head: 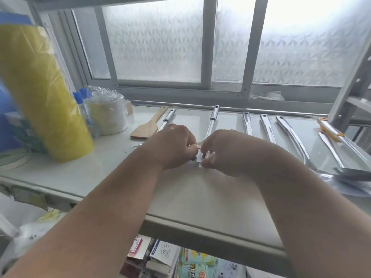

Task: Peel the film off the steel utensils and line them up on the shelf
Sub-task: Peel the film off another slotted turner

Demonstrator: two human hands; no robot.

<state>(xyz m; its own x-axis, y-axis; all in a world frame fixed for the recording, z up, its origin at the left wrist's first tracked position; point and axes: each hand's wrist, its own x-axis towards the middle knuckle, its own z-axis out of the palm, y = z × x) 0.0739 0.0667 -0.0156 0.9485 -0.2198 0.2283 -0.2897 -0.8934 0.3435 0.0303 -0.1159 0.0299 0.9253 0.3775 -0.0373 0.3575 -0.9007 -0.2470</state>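
Yellow roll (43, 93), wooden spatula (148, 125)

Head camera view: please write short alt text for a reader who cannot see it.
Both hands, left hand and right hand, pinch the head of a steel utensil lying on a pale shelf. More steel utensils lie in a row to the right, a wooden spatula to the left.

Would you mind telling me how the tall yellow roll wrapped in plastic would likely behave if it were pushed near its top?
The yellow roll stands tall on a narrow base, so it would probably tip rather than slide. Its glossy plastic wrap looks slippery. Being round, it might roll once down.
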